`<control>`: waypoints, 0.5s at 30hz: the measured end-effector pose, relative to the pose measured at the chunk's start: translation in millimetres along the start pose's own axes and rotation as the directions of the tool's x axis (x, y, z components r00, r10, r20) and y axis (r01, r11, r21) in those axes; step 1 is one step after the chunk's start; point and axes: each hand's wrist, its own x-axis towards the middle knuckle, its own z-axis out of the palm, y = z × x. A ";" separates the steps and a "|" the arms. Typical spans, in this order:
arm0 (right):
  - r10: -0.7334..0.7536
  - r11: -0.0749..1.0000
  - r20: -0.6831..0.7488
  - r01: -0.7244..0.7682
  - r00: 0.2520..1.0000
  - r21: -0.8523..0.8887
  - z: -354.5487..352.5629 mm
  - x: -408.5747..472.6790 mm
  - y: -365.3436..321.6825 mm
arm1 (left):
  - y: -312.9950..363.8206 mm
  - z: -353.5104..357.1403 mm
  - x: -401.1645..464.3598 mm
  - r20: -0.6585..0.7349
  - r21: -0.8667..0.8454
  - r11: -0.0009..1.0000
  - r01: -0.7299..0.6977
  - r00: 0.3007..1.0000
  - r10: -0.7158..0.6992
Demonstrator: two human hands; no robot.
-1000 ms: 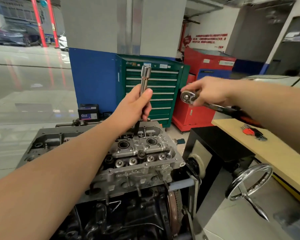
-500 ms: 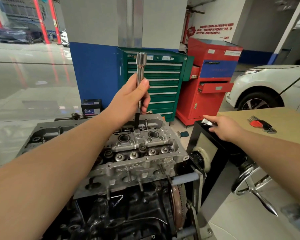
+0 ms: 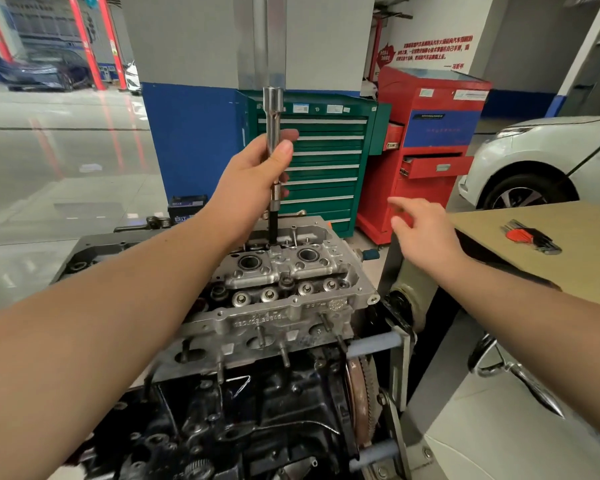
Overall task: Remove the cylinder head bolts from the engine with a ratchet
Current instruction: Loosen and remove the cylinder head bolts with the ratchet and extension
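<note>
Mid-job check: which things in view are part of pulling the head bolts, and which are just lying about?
In the job: extension bar, gripped by left hand; cylinder head; right hand, empty.

Lying about: hex keys, green tool chest, red cart, car.

Green tool chest (image 3: 321, 161) — red cabinet (image 3: 426, 150) (blue panel).

Centre: left hand (image 3: 253, 178) and upright socket bar (image 3: 273, 133) block the engine head (image 3: 284, 292)
Right: open air around right hand (image 3: 426, 237)
Lower right: handwheel (image 3: 513, 372) juts out
</note>
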 end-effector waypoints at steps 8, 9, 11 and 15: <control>-0.210 0.649 0.287 -0.086 0.934 0.756 30.6 -7.1 -173.7 | 12.5 -7.5 3.7 0.034 0.108 0.994 0.016 0.999 -0.020; -0.184 0.628 0.251 -0.083 0.950 0.774 35.2 -8.1 -176.5 | 11.5 -10.7 1.8 0.033 0.122 0.993 0.010 0.999 -0.014; -0.107 0.594 0.202 -0.100 0.973 0.798 42.3 -9.4 -177.3 | 7.8 -15.5 -2.2 -0.001 0.151 0.988 -0.039 0.999 0.039; 0.008 0.666 0.092 -0.074 0.996 0.742 49.7 -10.9 -179.8 | 4.8 -17.0 -4.2 -0.137 0.129 0.988 -0.090 0.985 0.107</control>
